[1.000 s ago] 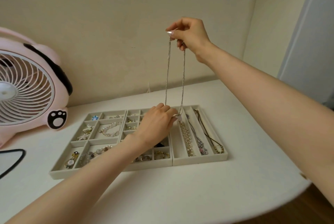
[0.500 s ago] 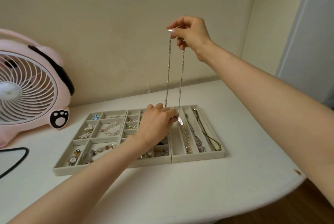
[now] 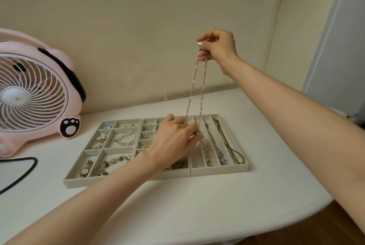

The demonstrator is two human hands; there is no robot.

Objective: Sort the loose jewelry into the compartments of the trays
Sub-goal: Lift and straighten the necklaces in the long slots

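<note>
Right hand: I see my right hand (image 3: 219,47) raised well above the trays, thumb and fingertips pinching the top of the silver chain necklace (image 3: 192,86).
Silver chain necklace: it hangs from that pinch in two straight strands that spread slightly on the way down to the left hand.
Left hand: my left hand (image 3: 173,142) sits low over the trays, fingers curled in and closed round the chain's lower end; the tip of the chain is hidden under them.
Where the chain ends: above the left-most long slots of the long-slot tray (image 3: 219,171), at the top of the pearl strand (image 3: 207,151); I cannot tell whether it touches the tray.
Long-slot tray: the pearl strand fills one slot, a silver pendant necklace (image 3: 221,155) the next, and a dark cord with gold links (image 3: 235,153) the right-most.
Grid tray (image 3: 75,182): it butts against the long-slot tray's left side and holds a bead bracelet (image 3: 125,139), a watch (image 3: 85,169) and small pieces too tiny to name.
Markings: a black-and-white paw print (image 3: 70,128) on the foot of the pink fan (image 3: 35,94).
Table (image 3: 197,205): white; a black cable (image 3: 23,169) loops at the left edge.
</note>
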